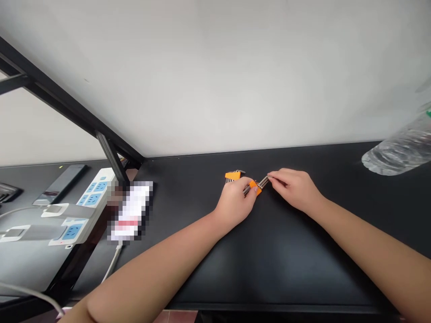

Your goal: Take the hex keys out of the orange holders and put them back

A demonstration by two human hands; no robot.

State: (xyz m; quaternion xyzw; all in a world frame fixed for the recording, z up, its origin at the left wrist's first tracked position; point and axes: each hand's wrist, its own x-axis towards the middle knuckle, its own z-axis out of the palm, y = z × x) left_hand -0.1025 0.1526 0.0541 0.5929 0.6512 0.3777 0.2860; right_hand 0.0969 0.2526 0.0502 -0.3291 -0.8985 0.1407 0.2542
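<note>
A black counter point(262, 264) meets a pale wall point(235, 80) along its back edge, with a black metal frame point(76, 110) rising at the left and reddish floor point(177, 316) showing below the front edge. A broad stretch of dark surface runs between the person's hands and that front edge, and another from the right hand point(296, 188) toward a clear plastic bottle point(400, 150), cut off at the picture's side; whether it holds liquid cannot be told. Near the counter's middle, the left hand point(235, 202) grips an orange holder point(255, 187) filled with metal hex keys point(264, 181), whose ends the right hand pinches between thumb and fingers. A second orange holder point(232, 176), also carrying metal keys, lies just beyond the left hand. A pixelated lit device point(133, 211) rests near the left edge; past the frame sit a white power strip point(96, 193) with plugs and a dark phone point(63, 181).
</note>
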